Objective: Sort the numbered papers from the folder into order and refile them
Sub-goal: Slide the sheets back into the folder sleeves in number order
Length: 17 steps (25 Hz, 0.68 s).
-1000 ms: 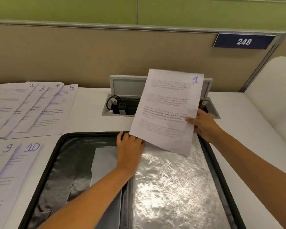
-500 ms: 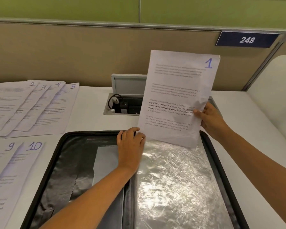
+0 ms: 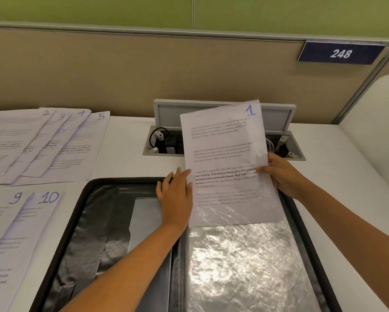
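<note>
Since the earlier frame, the sheet numbered 1 point(image 3: 225, 158) has been lowered, and its lower part has been slid down into the clear plastic sleeve point(image 3: 245, 255) of the open folder point(image 3: 85, 221); half a second ago only its bottom edge had reached the sleeve mouth.

The sheet's right edge is pinched by the right hand point(image 3: 283, 174), the thumb lying across the printed face about halfway down and the other fingers hidden behind the paper. It seems to be held there so that it can be steered straight downward. The left hand point(image 3: 175, 197) is laid flat, fingers straight, on the sleeve's upper left corner beside the sheet's left edge, apparently to keep the sleeve steady and its mouth open; whether the fingertips touch the paper cannot be told.

The upper half of the sheet stands clear of the sleeve, in front of the open cable box point(image 3: 164, 143) at the far edge of the tabletop point(image 3: 126, 149).

Sheets 2 to 5 point(image 3: 54, 143) are fanned at the far left of the tabletop, with sheets 9 and 10 point(image 3: 20, 233) along the left edge, still unfiled.
</note>
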Tool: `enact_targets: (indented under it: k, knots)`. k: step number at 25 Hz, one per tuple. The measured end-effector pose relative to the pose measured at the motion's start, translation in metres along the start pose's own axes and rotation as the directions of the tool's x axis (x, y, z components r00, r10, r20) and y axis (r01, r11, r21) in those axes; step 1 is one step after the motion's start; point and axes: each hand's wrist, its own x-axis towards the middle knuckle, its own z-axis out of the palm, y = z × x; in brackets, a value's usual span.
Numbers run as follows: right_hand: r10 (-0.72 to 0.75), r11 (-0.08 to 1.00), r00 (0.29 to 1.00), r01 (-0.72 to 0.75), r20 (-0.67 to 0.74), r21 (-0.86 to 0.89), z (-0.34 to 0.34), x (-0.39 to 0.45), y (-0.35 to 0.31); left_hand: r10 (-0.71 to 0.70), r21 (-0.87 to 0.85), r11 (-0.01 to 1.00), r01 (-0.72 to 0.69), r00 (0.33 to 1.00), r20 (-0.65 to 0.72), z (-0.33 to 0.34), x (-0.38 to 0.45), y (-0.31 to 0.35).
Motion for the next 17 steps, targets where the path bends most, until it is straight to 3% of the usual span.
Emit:
enact_targets:
  k: [2,7,13,15,17]
  knots:
    - [0.036,0.998,0.999,-0.037,-0.023,-0.044,-0.001,-0.003,0.009,-0.093,-0.061,0.994,0.094,0.995,0.025,-0.001,0.002,0.001]
    - [0.085,0.983,0.994,-0.096,-0.075,-0.159,0.001,-0.014,0.016,-0.136,-0.101,0.985,0.140,0.989,0.052,-0.002,0.003,0.001]
    - [0.027,0.972,0.994,-0.052,-0.110,-0.229,0.005,-0.017,0.018,-0.067,-0.066,0.995,0.071,0.996,0.058,-0.006,0.003,0.004]
    - [-0.142,0.924,0.940,0.013,-0.310,-0.382,0.008,-0.011,0.015,-0.043,-0.070,0.996,0.047,0.997,0.059,-0.006,0.001,0.005]
    - [-0.369,0.870,0.786,0.104,-0.496,-0.482,0.012,-0.003,0.007,-0.046,-0.097,0.994,0.050,0.998,0.049,-0.006,0.001,0.005]
